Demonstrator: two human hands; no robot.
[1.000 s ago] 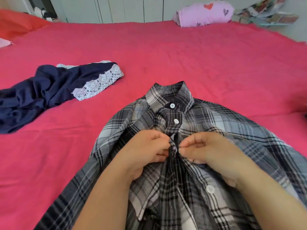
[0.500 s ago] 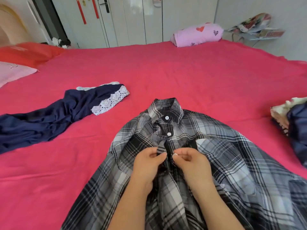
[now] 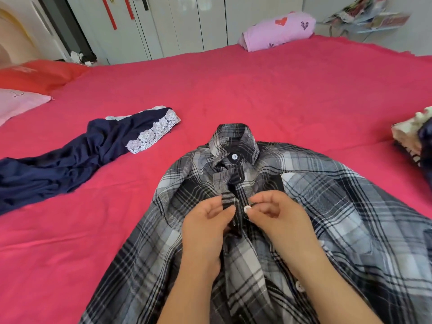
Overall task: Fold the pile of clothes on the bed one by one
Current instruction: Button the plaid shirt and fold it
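Observation:
A grey and black plaid shirt (image 3: 327,206) lies front-up on the red bed (image 3: 257,85), collar pointing away from me. My left hand (image 3: 205,228) pinches the left edge of the button placket. My right hand (image 3: 278,218) pinches the right placket edge at a white button (image 3: 247,209). The top collar button (image 3: 234,156) is fastened. A navy garment with white lace trim (image 3: 77,155) lies spread out at the left.
A pile of clothes (image 3: 416,139) sits at the right edge. A lilac pillow with hearts (image 3: 278,29) lies at the far side; red (image 3: 39,73) and pink (image 3: 18,104) pillows lie at the far left. White wardrobe doors (image 3: 187,22) stand behind the bed.
The view has pulled back and tilted up. My hands have moved slightly apart on the placket, and the white button at my right fingertips now shows.

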